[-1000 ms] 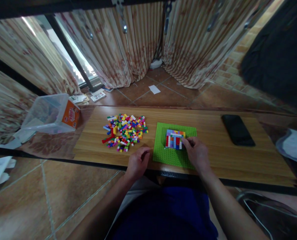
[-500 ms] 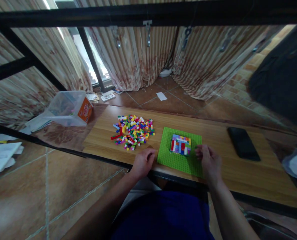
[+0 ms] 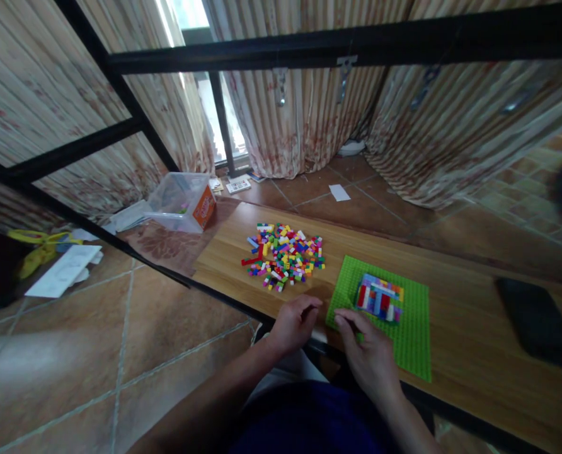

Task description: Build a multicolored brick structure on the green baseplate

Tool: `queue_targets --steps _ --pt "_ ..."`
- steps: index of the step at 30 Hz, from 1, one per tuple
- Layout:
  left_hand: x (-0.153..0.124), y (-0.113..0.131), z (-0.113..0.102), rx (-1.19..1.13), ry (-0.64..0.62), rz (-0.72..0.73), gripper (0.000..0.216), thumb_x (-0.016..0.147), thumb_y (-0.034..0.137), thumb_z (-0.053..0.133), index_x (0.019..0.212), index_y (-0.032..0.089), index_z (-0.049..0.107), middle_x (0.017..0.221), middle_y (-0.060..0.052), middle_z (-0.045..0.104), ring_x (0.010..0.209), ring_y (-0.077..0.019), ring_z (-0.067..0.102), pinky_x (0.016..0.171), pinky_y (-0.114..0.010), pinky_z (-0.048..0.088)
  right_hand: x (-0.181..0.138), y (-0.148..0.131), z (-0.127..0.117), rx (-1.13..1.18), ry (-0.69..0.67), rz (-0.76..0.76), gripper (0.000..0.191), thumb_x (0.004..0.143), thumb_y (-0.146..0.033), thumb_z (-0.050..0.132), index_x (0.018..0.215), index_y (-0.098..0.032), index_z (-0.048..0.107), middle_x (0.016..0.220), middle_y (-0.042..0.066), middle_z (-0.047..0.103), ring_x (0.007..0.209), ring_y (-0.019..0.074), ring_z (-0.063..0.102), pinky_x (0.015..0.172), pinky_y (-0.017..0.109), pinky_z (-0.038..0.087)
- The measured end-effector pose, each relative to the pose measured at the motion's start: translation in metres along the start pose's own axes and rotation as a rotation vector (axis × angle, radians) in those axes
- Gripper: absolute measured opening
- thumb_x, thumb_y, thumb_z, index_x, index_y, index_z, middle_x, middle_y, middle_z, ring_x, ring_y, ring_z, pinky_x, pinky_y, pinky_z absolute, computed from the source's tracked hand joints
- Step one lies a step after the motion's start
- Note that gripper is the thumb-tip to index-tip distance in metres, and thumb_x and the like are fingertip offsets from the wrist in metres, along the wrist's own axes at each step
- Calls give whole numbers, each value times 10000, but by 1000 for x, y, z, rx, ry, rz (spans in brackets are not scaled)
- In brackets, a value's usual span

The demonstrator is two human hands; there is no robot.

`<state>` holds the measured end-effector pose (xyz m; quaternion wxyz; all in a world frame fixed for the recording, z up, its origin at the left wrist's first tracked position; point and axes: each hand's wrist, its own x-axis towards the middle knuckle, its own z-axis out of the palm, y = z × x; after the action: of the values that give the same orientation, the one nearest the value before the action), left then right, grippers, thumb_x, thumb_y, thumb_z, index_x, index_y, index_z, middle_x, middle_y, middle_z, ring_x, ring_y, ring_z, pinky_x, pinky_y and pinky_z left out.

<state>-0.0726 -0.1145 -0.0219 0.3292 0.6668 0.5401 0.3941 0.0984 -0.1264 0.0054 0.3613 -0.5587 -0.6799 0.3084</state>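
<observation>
A green baseplate (image 3: pixel 413 340) lies on the wooden table (image 3: pixel 474 366) with a small flat build of coloured bricks (image 3: pixel 379 297) on its far part. My right hand (image 3: pixel 366 356) rests at the plate's near left corner, fingers stretched forward and lying on the plate just short of the build. My left hand (image 3: pixel 295 321) sits at the table's near edge, just left of the plate, with its fingers curled in; anything inside them is hidden. A loose pile of small coloured bricks (image 3: pixel 285 255) lies beyond my left hand.
A black phone (image 3: pixel 539 325) lies on the table at the right. A clear plastic box (image 3: pixel 181 202) with an orange label stands off the table's left end. Black metal bars (image 3: pixel 309 47) cross overhead. Papers (image 3: pixel 63 271) lie on the tiled floor at the left.
The view has swung left and tilted. My right hand has moved from the build's right side to the plate's near left corner. My left hand has stayed by the table's edge.
</observation>
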Motion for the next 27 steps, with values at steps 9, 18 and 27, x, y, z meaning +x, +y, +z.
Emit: queue_targets --steps 9,18,27 --pt "-20 -22 -54 96 321 -134 189 893 169 519 1030 190 647 973 -61 705 874 -175 667 811 -303 540 28 1 40 -103 -71 -149 240 932 -316 462 971 -231 684 915 59 696 843 189 657 770 315 506" --pt "-11 -36 -58 142 336 -218 275 838 128 558 1102 185 609 944 -43 686 791 -153 649 754 -297 542 69 -15 87 -270 -141 -291 265 939 -269 449 985 -253 709 982 56 664 895 185 617 800 302 475" --pt "-4 -22 -54 347 269 -257 249 811 227 659 1056 198 629 976 -41 668 754 -156 620 707 -287 508 66 5 70 -307 -142 -304 258 933 -258 456 953 -224 711 961 65 670 889 194 604 793 305 457"
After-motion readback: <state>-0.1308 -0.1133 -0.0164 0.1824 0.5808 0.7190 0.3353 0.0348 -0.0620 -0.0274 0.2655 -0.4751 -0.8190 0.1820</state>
